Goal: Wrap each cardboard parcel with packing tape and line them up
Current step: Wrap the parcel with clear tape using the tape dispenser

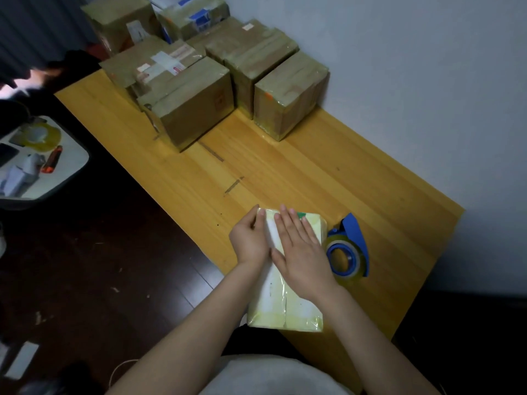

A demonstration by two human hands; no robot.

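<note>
A pale, tape-covered parcel [288, 306] lies at the near edge of the wooden table [285, 166]. My right hand [302, 249] lies flat on its top with straight fingers. My left hand [251, 238] holds the parcel's left edge, thumb on top and fingers down the side. Just right of the parcel sits a blue tape dispenser [349, 249] with a clear roll. Several taped brown parcels [194, 109] [288, 95] stand in rows at the table's far end by the wall.
More taped boxes [122, 24] are stacked behind the rows. Left of the table, a white stool [68, 166] carries a tape roll [40, 136], an orange cutter [51, 159] and other small items. Dark floor lies to the left; the wall runs along the right.
</note>
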